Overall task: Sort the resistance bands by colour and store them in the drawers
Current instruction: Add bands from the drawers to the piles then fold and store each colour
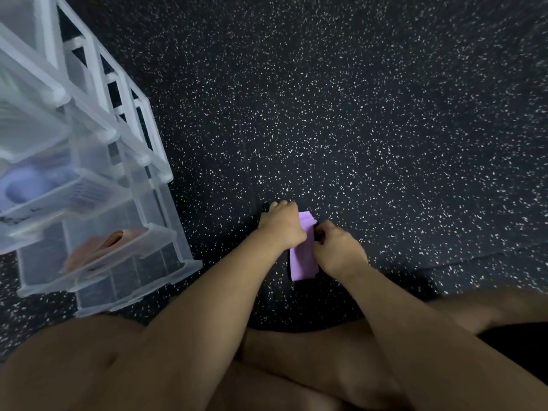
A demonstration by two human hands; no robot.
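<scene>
A purple resistance band [304, 256] lies flat on the dark speckled floor in front of me. My left hand [281, 225] presses on its far left edge with fingers curled. My right hand [338, 247] grips its right edge, and something small and dark shows at the fingertips. A clear plastic drawer unit [142, 161] stands at the left with its drawers pulled open. One open drawer holds blue-violet bands [26, 185]. The drawer below it holds orange bands [103, 244].
The black speckled rubber floor [355, 114] spreads out ahead and to the right. My bare crossed legs [296, 366] fill the bottom of the view. The lowest drawer [133, 274] juts out toward my left knee.
</scene>
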